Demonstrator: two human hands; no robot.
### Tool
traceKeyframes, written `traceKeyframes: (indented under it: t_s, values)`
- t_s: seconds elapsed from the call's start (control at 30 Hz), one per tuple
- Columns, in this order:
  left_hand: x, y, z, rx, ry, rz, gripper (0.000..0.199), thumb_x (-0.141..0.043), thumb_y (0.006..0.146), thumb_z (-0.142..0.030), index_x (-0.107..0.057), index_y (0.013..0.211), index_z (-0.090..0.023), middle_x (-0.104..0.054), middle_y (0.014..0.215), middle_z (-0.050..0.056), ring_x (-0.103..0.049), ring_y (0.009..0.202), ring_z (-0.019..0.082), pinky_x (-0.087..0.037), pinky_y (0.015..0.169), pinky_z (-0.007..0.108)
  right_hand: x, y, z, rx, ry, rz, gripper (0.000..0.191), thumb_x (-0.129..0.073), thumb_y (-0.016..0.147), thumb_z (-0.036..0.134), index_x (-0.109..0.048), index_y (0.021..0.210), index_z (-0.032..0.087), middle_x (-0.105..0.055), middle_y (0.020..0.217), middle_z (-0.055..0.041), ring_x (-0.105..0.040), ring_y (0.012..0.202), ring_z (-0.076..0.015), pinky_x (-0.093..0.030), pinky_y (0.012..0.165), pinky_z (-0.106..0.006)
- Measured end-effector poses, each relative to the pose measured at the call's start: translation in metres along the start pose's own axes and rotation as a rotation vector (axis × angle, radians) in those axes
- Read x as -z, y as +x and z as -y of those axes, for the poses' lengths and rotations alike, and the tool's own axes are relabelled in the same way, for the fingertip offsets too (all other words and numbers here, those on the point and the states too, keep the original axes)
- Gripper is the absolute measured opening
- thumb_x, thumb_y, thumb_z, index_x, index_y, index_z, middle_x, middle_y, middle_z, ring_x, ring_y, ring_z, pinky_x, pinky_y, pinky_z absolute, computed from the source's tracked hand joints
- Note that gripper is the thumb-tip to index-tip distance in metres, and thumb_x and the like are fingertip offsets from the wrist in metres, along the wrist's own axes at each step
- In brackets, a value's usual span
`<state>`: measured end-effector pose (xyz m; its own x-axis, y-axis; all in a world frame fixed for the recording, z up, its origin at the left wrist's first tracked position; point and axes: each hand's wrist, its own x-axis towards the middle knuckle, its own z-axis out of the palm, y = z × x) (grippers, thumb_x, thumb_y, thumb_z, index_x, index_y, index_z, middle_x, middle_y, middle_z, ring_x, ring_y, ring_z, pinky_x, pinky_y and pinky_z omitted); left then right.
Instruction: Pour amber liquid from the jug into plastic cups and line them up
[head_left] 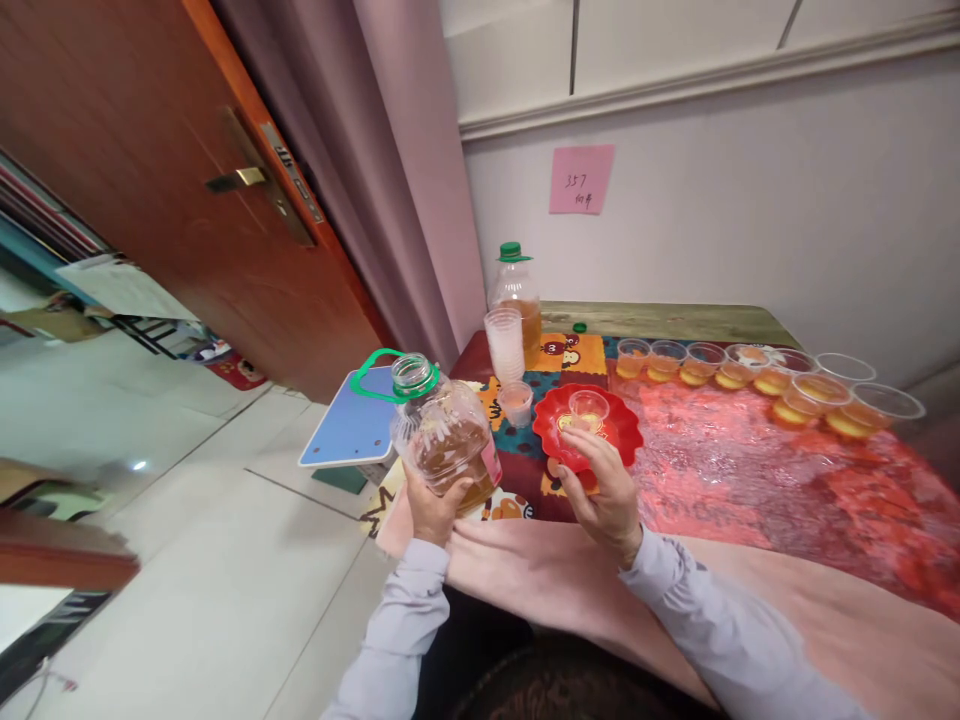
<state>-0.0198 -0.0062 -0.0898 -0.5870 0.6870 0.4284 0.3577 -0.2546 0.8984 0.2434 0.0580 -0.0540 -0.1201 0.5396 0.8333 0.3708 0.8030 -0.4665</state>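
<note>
My left hand (437,505) is wrapped round the lower side of a large clear jug (450,430) of amber liquid, which leans slightly and has no cap on its mouth. A green handle loop sticks out from its neck. My right hand (604,492) hovers with its fingers apart at the near edge of a red scalloped plate (630,440). On that plate stands a clear plastic cup (589,407), just beyond my fingertips. Between jug and plate are a small cup (515,402) and a tall stack of clear cups (505,345).
A second jug (527,320) with a green cap stands by the wall, near a loose green cap (580,327). Several cups (697,365) of amber liquid line the table's back right. A blue board (349,425) is at the left, below an open door (247,200).
</note>
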Motion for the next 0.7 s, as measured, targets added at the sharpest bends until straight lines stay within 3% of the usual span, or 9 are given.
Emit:
traceKeyframes:
  t_s: [0.27, 0.7]
  values:
    - [0.003, -0.004, 0.010, -0.008, 0.013, 0.037, 0.129, -0.091, 0.059, -0.073, -0.034, 0.158, -0.013, -0.055, 0.152, 0.028, -0.056, 0.145, 0.043, -0.045, 0.121, 0.058, -0.001, -0.014, -0.018, -0.021, -0.036, 0.009, 0.046, -0.067, 0.099, 0.022, -0.063, 0.145, 0.027, -0.077, 0.130, -0.0118, -0.073, 0.124, -0.0320, -0.061, 0.103, -0.053]
    - [-0.005, -0.008, -0.003, -0.042, 0.031, -0.004, 0.113, -0.085, 0.069, -0.073, -0.037, 0.152, -0.013, -0.067, 0.134, 0.024, -0.069, 0.127, 0.038, -0.054, 0.110, 0.053, -0.001, -0.018, -0.015, -0.015, -0.064, 0.040, 0.042, -0.066, 0.101, 0.025, -0.064, 0.143, 0.028, -0.078, 0.127, -0.0116, -0.074, 0.121, -0.0324, -0.061, 0.102, -0.054]
